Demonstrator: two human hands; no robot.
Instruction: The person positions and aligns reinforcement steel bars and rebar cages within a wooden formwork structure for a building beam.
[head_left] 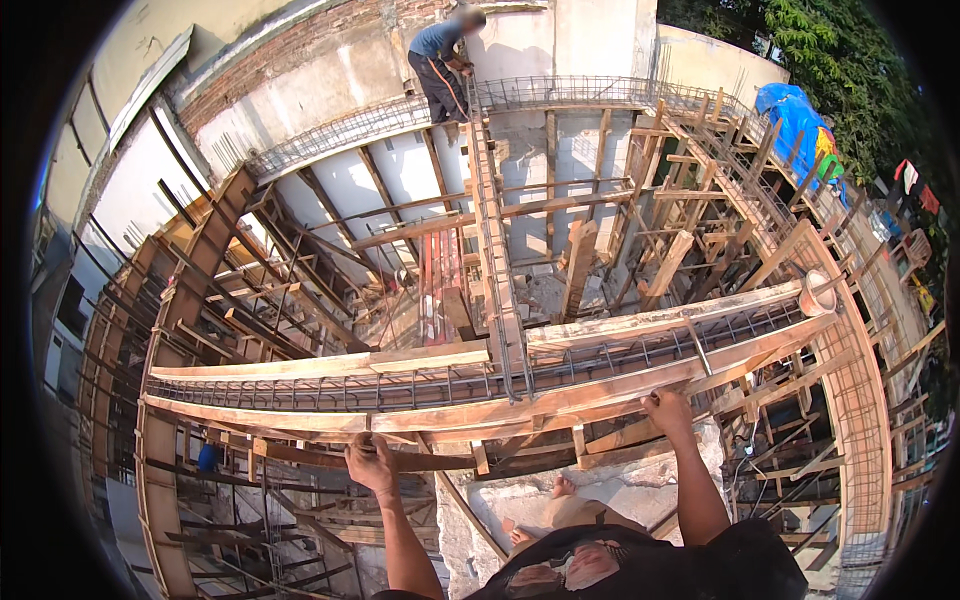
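A long beam form of pale wooden boards (590, 386) runs across in front of me, with a reinforcing steel cage (330, 391) lying between its sides. My left hand (370, 465) is closed at the near side of the form, in front of a short dark board (300, 456); what its fingers hold is hidden. Farther right, my right hand (668, 412) curls its fingers at the edge of the near form board. My bare feet (563, 487) are on a rough, pale masonry top below the form.
A person (438, 62) bends at the far wall, where a narrow form (492, 220) meets mine. A bucket (817, 294) sits at the right end. Wooden props (578, 270) fill deep openings beyond. A blue tarp (800, 125) lies at far right.
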